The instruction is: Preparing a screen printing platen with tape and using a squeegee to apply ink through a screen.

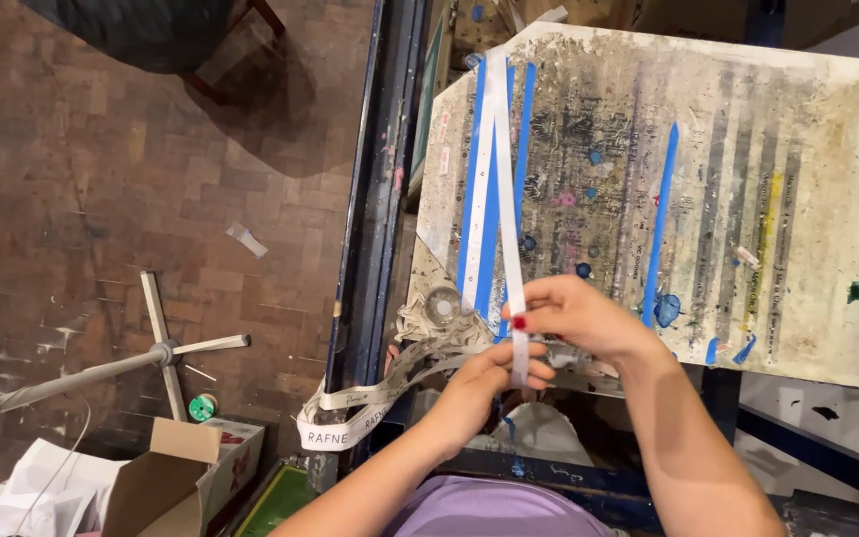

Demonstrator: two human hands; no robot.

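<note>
Both hands, the right hand point(574, 316) and left hand point(484, 383), pinch a long white ribbon point(494, 169) over the paint-stained table point(797, 199), its printed tail seemingly dangling above an open cardboard box point(166, 477).

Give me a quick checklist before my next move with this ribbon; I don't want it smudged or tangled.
1. Both hands on the white ribbon: right hand and left hand pinch it: ok.
2. Ribbon flat on the stained board: ok.
3. Parallel to the blue tape strips: slightly angled, not ok.
4. Loose tail hangs looped off the edge: not ok.
5. Ink dry: cannot tell.
</note>
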